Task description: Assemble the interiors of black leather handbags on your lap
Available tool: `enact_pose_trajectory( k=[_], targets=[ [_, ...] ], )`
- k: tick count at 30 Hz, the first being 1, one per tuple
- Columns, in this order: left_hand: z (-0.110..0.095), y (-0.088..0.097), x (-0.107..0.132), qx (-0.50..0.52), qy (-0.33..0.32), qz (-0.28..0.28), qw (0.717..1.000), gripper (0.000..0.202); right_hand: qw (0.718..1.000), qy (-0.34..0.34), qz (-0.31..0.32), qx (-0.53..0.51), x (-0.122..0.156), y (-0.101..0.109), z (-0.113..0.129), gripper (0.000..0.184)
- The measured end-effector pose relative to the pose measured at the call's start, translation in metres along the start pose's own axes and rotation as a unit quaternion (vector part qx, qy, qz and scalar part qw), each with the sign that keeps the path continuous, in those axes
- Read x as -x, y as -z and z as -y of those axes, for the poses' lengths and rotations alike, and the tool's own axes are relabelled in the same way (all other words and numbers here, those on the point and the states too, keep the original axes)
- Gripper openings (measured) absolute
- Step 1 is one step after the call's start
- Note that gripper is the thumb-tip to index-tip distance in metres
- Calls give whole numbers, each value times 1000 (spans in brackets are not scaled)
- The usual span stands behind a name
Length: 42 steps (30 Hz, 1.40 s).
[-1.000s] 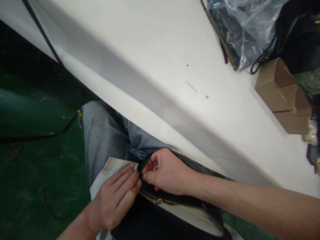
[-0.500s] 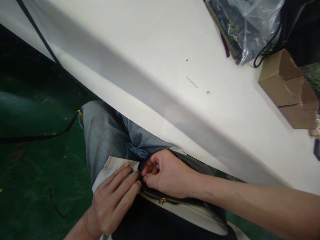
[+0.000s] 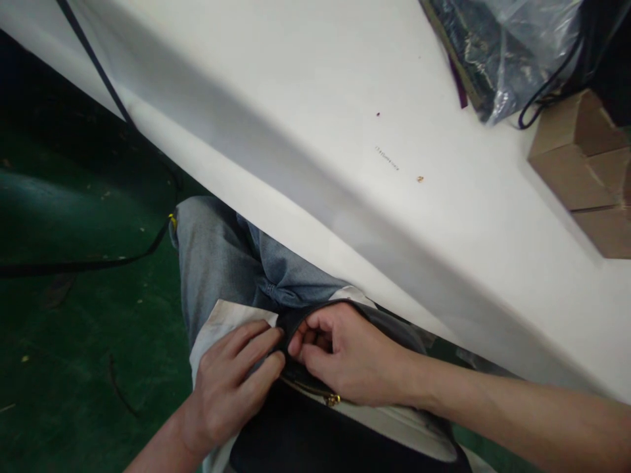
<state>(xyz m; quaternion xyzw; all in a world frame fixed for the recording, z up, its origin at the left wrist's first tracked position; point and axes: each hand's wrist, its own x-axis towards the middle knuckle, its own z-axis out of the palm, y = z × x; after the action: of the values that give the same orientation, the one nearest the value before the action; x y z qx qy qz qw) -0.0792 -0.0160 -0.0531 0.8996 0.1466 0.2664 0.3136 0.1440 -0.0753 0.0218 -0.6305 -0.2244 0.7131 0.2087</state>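
A black bag with a pale band and a gold zipper pull lies across the lap, its top opening spread. My left hand is closed at the left end of the opening, fingertips bent over the dark edge. My right hand reaches into the mouth of the bag. Its fingers are curled together in a pinch close to the left fingertips; whatever they hold is hidden. Under my left hand, a whitish cloth or flap covers part of the thigh.
The white table slants across in front, its edge just beyond the bag. On it are a clear plastic bag with dark contents, a cardboard box and small specks. A black strap hangs at the left over the green floor.
The whole view has shifted, so things appear slightly further right. My left fingers are bent more over the bag's edge. My right hand stays pinched inside the opening.
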Motion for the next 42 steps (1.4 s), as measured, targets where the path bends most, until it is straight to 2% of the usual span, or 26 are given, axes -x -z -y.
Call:
enact_pose_trajectory(
  k=[4,8,11,13,18,19,21,23,28,32,35,37,42],
  targets=[
    [-2,3,-4,-33,-12,-14,999,24,1000,-6,-7,-8,1,-1,-1,22],
    [0,9,-4,-49,-7,23,999,31,1000,2,-17,7,0,-3,-4,24],
    [3,13,2,-17,29,55,998,30,1000,15,-14,8,-2,-7,-8,23],
    [4,15,8,7,56,75,996,37,1000,12,-4,2,-3,-11,-12,22],
    [-10,23,17,29,163,106,980,55,999,-37,32,22,-7,-25,-18,20],
    [-15,27,17,29,180,109,977,53,998,-47,35,38,-8,-27,-19,19],
    [-26,34,17,3,200,112,973,35,996,-56,29,66,-9,-31,-19,19],
    [-37,41,18,-41,200,115,972,15,994,-55,20,91,-9,-35,-17,18],
    [-62,50,26,-96,176,205,958,31,982,-75,40,166,-4,-41,-11,17],
    [-73,51,25,-116,187,231,948,45,980,-57,59,181,-5,-42,-8,16],
    [-73,50,24,-144,178,212,950,41,982,-40,58,174,-8,-40,-7,17],
    [-71,47,25,-173,159,176,956,36,983,-34,54,170,-10,-39,-7,17],
    [-64,40,34,-210,98,132,964,40,984,-11,51,169,-12,-40,-11,18]
  ],
)
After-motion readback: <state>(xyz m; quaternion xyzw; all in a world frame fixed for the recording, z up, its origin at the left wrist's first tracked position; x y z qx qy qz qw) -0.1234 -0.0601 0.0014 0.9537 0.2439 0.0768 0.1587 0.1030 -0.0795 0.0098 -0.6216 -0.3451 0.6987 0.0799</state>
